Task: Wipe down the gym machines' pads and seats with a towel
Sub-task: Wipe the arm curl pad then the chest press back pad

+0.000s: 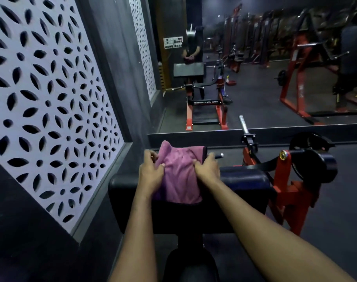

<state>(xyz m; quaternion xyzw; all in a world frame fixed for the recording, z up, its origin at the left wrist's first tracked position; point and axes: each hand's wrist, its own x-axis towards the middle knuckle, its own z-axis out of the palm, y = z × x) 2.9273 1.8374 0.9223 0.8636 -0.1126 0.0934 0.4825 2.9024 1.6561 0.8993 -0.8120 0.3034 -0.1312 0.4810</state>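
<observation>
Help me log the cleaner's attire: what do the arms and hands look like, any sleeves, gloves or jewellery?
No sleeve shows on the left forearm or right forearm up to the frame edge. The left hand and right hand are ungloved, and neither wrist carries a watch or band.

seat (191, 269) cut off below, wall chart (173, 42) unreadable

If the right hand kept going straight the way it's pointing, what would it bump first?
The right hand grips the pink towel, so it would push into that first, bunching it over the black pad. Beyond, probably the mirror, though depth is unclear.
</observation>
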